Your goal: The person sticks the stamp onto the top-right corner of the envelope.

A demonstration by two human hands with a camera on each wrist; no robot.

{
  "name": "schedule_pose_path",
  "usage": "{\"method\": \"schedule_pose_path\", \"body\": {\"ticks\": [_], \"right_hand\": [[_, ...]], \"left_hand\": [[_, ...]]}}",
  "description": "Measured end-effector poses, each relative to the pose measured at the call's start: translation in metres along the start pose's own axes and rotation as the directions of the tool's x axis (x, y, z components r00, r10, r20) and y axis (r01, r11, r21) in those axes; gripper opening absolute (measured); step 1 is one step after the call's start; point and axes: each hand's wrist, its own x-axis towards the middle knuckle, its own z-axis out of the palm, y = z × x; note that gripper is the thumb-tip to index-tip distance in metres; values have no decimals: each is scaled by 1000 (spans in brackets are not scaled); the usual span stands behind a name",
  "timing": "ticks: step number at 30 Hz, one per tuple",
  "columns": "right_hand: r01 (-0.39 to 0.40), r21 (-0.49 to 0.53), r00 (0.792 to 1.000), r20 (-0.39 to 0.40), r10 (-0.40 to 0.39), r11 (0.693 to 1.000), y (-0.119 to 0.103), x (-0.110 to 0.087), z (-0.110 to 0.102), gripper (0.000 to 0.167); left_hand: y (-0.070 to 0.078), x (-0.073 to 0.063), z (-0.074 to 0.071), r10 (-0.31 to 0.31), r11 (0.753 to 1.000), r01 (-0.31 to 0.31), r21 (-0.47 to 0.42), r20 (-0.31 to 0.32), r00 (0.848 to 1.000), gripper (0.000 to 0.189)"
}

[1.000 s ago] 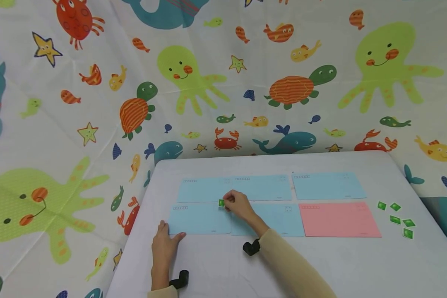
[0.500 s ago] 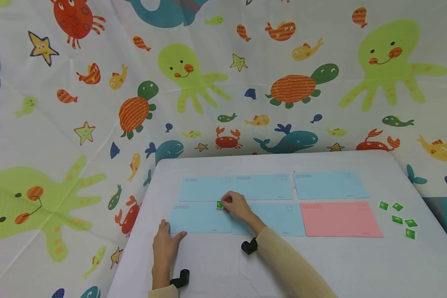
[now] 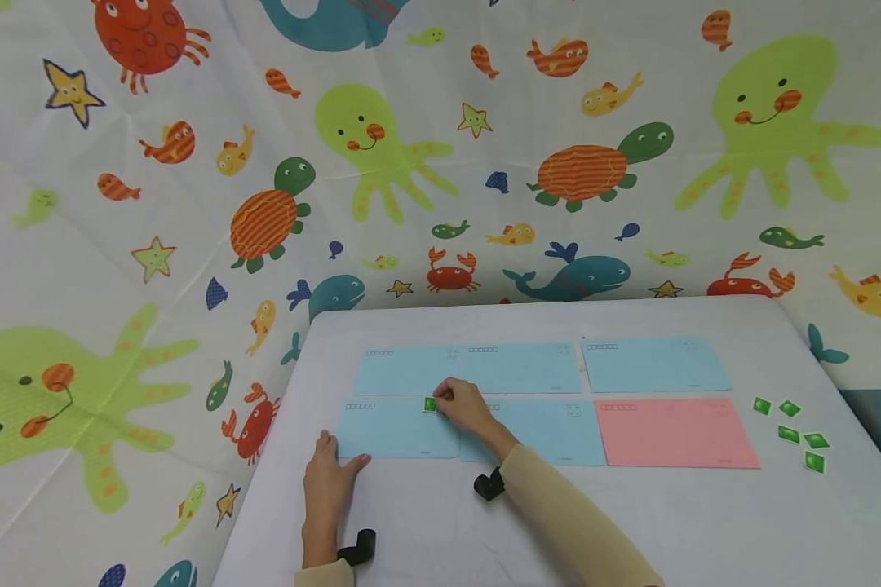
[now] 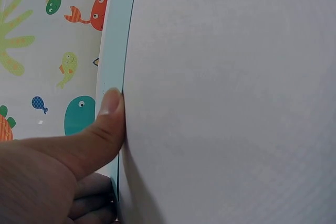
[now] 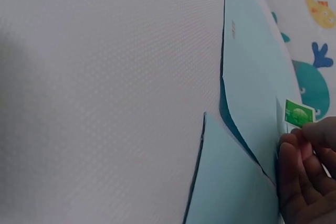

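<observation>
My right hand (image 3: 467, 408) pinches a small green stamp (image 3: 429, 405) by its right side between thumb and fingertips. In the right wrist view the green stamp (image 5: 299, 114) shows its printed face and white border. It is over the upper right part of the front-left blue envelope (image 3: 392, 432); whether it touches the paper I cannot tell. My left hand (image 3: 327, 481) lies at that envelope's left end, its thumb on the lower edge. In the left wrist view the thumb (image 4: 105, 124) rests on the envelope's rim (image 4: 116, 35).
More blue envelopes (image 3: 521, 371) lie in two rows on the white table (image 3: 426, 522), with a pink envelope (image 3: 675, 432) at front right. Several loose green stamps (image 3: 789, 434) lie right of it. A sea-animal curtain (image 3: 440, 187) hangs behind and left.
My right hand has moved slightly left and down with the stamp, from the envelope's far right corner. My left hand has stayed at the envelope's left end. The view has shifted slightly.
</observation>
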Motion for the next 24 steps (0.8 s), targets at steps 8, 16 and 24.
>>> {"method": "schedule_pose_path", "body": {"ticks": [8,16,24], "right_hand": [[8,-131,1000,-17,-11,991,4,4,6,9],[61,-200,998,-20,-66,978,6,4,8,8],[120,-300,992,15,-122,946,4,6,9,10]], "left_hand": [[0,1,1,-2,1000,2,2,-2,1000,82],[-3,1,2,3,1000,-3,2,-7,1000,82],[-3,0,3,10,1000,-10,7,-7,1000,82]]}}
